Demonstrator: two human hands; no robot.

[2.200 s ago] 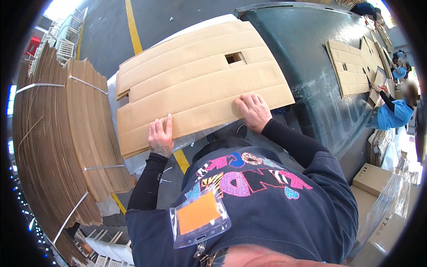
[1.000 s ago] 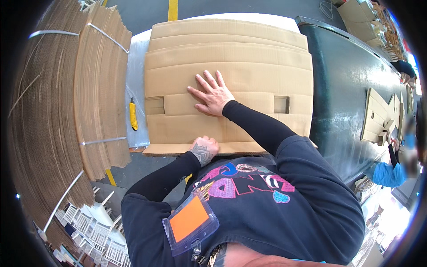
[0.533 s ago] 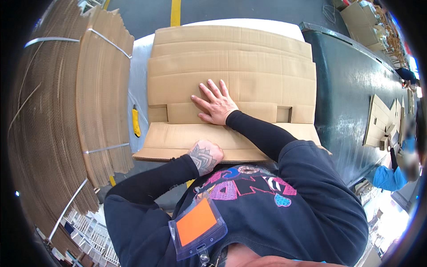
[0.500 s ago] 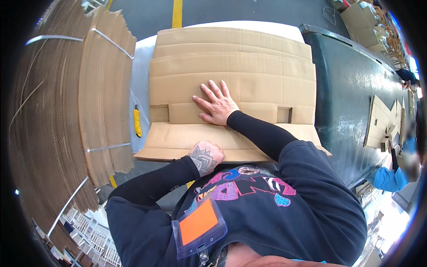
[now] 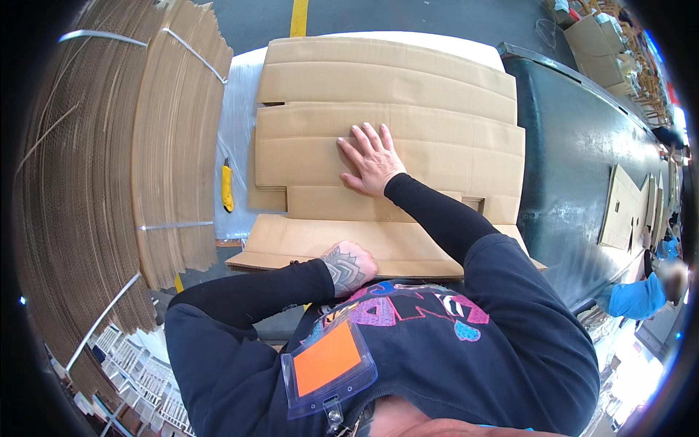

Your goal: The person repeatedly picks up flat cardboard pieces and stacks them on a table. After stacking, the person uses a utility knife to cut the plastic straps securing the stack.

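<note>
A flat brown cardboard box blank [image 5: 408, 95] lies spread on a white table [image 5: 237, 131] in front of me. My right hand [image 5: 370, 159] is pressed flat on its middle panel, fingers apart. My left hand [image 5: 348, 266] is closed over the near edge of the lowest flap [image 5: 378, 240], which tilts up toward me. My dark sleeves and an orange badge holder [image 5: 328, 360] fill the lower view.
A tall strapped stack of flat cardboard [image 5: 109, 160] stands at my left. A yellow utility knife [image 5: 227, 186] lies on the table beside it. A dark green conveyor [image 5: 582, 146] runs on the right with cardboard pieces [image 5: 626, 207]; a person in blue [image 5: 641, 295] is at the far right.
I turned the box blank round and moved my right hand onto its middle. My left hand took the near flap's edge, and that flap has risen toward me.
</note>
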